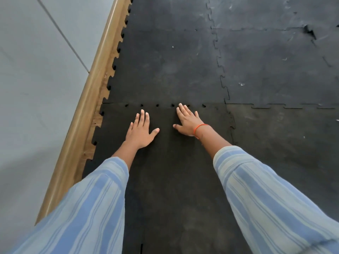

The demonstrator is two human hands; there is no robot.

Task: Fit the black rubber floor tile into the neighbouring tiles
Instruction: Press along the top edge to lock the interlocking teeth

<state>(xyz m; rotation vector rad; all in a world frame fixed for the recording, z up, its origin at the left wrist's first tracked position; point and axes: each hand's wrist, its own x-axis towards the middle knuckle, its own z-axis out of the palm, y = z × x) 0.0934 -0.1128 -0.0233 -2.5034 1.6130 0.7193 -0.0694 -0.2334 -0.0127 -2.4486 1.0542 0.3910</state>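
- The tile [165, 162] lies flat on the floor beside the skirting [88, 99], its far edge meeting the next tile [165, 70] at a seam [157, 105] where small gaps show.
- To seat it well, I judge each tab should be pressed down in turn along that seam, then the right-hand edge.
- The left hand [140, 132] lies flat, fingers spread, palm on the tile, gripping nothing.
- The right hand [187, 120] is likewise open, fingertips at the seam.
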